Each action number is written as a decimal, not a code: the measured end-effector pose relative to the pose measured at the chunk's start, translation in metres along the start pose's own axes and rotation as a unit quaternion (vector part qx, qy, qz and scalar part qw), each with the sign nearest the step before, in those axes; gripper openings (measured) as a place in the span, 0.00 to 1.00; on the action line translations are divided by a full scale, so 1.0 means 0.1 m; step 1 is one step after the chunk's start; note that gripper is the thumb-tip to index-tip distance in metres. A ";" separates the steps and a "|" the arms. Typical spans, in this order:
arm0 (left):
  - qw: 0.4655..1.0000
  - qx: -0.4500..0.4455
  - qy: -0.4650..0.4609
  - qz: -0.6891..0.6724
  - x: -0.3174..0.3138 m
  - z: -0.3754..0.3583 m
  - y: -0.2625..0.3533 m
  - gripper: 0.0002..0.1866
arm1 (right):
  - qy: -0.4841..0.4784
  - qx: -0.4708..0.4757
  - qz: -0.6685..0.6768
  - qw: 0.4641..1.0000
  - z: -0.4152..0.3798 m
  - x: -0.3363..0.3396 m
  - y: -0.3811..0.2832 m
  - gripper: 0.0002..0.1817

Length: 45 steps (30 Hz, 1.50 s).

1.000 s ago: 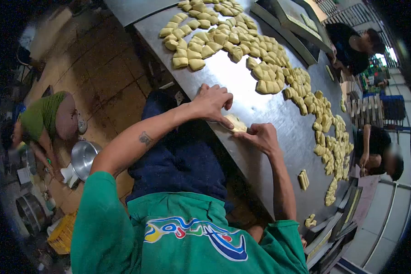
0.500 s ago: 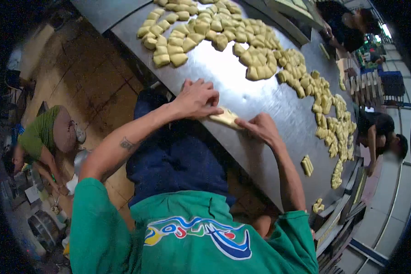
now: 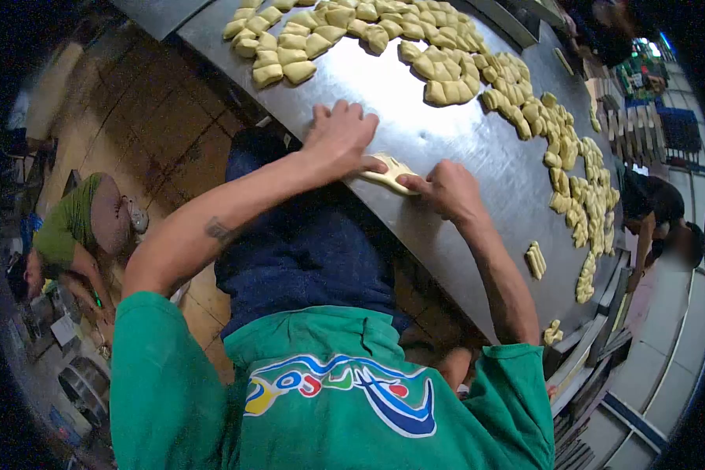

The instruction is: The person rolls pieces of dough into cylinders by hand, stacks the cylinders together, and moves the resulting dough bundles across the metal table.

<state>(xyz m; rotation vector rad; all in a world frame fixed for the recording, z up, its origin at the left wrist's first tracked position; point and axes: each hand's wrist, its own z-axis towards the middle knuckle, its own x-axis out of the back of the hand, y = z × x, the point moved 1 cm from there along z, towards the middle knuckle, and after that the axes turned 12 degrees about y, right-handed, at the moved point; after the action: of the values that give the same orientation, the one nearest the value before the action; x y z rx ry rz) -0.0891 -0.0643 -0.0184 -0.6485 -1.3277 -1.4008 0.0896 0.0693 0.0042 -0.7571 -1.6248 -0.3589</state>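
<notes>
A flattened piece of dough (image 3: 392, 174) lies near the front edge of the steel table (image 3: 439, 266), between my two hands. My left hand (image 3: 341, 141) has its fingers spread toward the table, and its thumb touches the left end of the dough. At the other end, my right hand (image 3: 453, 189) has curled fingers and presses its thumb on the dough. The undersides of the fingers are hidden. Many pale yellow dough pieces (image 3: 450, 82) sit in clusters farther back on the table.
A small ridged dough piece (image 3: 535, 260) and a lumpy one (image 3: 553, 333) lie on the right. Trays (image 3: 583, 368) line that end. One person (image 3: 82, 223) crouches on the left floor; another (image 3: 654, 207) bends at the far right.
The dough between my hands looks wider and flatter in its middle. My left hand's fingers have spread apart. The whole view has shifted slightly.
</notes>
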 end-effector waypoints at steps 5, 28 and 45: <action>0.991 -0.064 -0.023 -0.117 0.01 0.07 -0.33 0.25 | -0.030 -0.010 0.079 0.996 0.07 0.05 0.20 0.40; 0.997 0.016 0.027 -0.064 0.01 0.18 -0.21 0.26 | 0.081 -0.039 0.081 0.993 0.09 0.01 0.18 0.36; 0.964 -0.123 -0.004 -0.235 0.22 0.03 -0.21 0.14 | 0.288 0.194 0.009 0.938 -0.38 -0.37 0.07 0.20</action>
<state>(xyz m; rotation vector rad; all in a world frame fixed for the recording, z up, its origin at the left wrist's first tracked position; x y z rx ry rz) -0.1160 -0.0715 -0.0057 -0.5166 -1.3813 -1.9712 0.1243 0.0403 -0.0250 -0.3179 -1.0818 -0.2076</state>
